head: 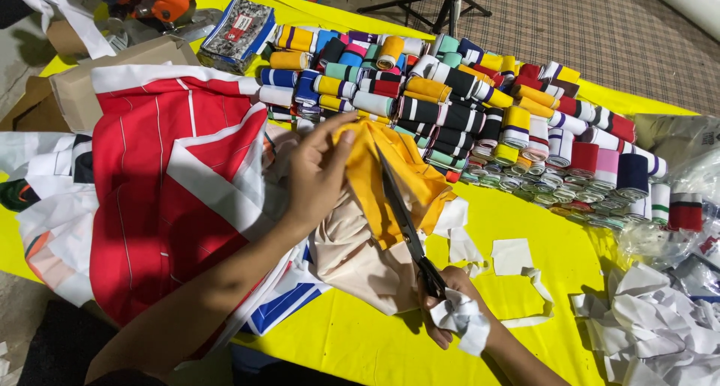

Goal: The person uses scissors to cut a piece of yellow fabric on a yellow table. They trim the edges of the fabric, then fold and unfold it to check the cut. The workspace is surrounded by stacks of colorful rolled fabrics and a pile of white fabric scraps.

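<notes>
1. Seen from above: yellow fabric piece point(390, 172) at the centre of a bright yellow table point(375, 341), taken here as the landmark.
2. Left hand point(319, 172) on the left edge of the yellow fabric, fingers closed in a pinch on its upper fold, holding it taut.
3. Right hand point(450, 311) just below the yellow fabric, fingers wrapped through the handles of dark scissors point(405, 217) and also clutching a crumpled white scrap point(461, 322).
4. Scissor blades laid up across the middle of the yellow fabric, tip near the top fold; judged partway through a cut, with much of the piece not yet parted. Blade gap too narrow to tell.
5. Beneath the yellow fabric, a soft beige cloth point(360, 258), smooth and matte.
6. Left of it, a large red garment panel with white stripes point(161, 191), flat and slightly rumpled.
7. Above and right of it, a dense heap of ribbed knit rolls point(480, 108), small cylinders banded in many colours.
8. Right of and below it, white paper offcuts point(514, 255) and a crumpled white pile point(652, 326), suggesting trimming already done.
</notes>
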